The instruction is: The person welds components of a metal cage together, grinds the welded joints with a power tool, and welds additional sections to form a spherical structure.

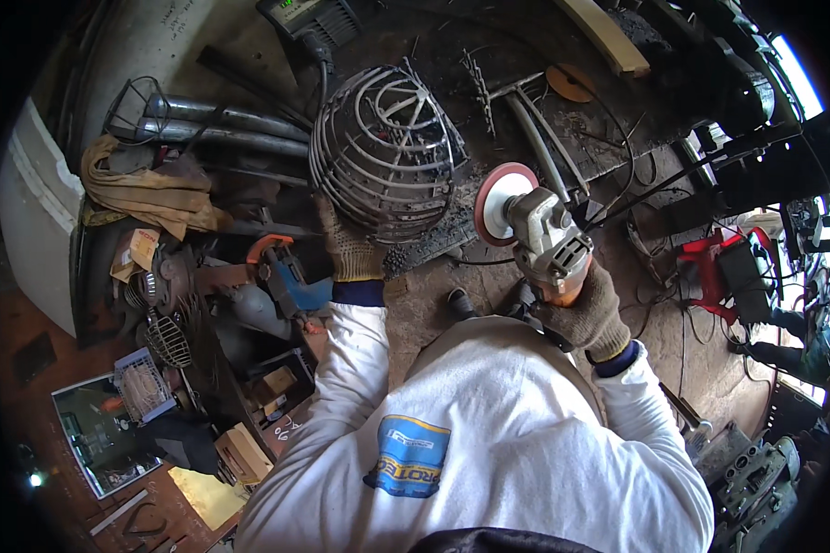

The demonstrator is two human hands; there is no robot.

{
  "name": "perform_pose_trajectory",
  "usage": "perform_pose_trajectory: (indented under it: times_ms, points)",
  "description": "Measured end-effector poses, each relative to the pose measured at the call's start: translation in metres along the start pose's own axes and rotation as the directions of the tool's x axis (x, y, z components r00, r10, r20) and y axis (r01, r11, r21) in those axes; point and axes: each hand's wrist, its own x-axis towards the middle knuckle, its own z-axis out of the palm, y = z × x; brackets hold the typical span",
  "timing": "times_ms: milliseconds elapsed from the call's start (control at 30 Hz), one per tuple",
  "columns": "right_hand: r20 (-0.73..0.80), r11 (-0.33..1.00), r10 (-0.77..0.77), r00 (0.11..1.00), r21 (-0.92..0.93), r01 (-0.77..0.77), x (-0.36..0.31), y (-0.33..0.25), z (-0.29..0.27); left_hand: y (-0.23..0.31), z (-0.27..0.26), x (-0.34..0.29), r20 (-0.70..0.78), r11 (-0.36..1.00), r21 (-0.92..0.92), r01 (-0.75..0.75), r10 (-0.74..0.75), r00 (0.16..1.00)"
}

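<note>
1. The right hand (586,318), in a brown knitted glove, has its fingers wrapped around the body of a grinder (553,247).
2. The grinder's round disc (501,205), reddish at the rim and pale in the middle, sits beyond those fingers, tilted toward the left.
3. The left hand (350,251), gloved alike, is at the lower left edge of a round wire cage (387,152); its fingertips meet the bars there, but I cannot tell whether they close around one.
4. The cage of curved metal rings lies ahead of the left fingers and left of the disc, with a narrow gap between disc and cage.
5. Beneath the cage is a dark, gritty desk (429,251). To the cage's right lie a frame of metal rods (546,134) and a flat orange-brown disc (570,83); a wooden beam (607,39) is farther off.
6. Left of the cage are shiny pipes (231,131) and a crumpled tan cloth (152,192), with a blue clamp (295,284) nearer the left forearm.
7. A red stool (708,276) and trailing cables are on the right, above a brownish floor (696,355).
</note>
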Motion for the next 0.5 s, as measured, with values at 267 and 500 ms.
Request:
perform_pose_trajectory:
  times_ms: [267, 500]
  points:
    - [0.022, 0.999, -0.031, 0.999, -0.012, 0.031, 0.0, -0.007, 0.012, -0.005, -0.027, 0.009, 0.367, 0.958, -0.247, 0.145, -0.046, 0.929]
    - [0.028, 0.983, -0.038, 0.999, 0.18, 0.032, 0.0, 0.008, 0.003, 0.003, -0.027, 0.013, 0.534, 0.799, -0.503, 0.33, -0.013, 0.845]
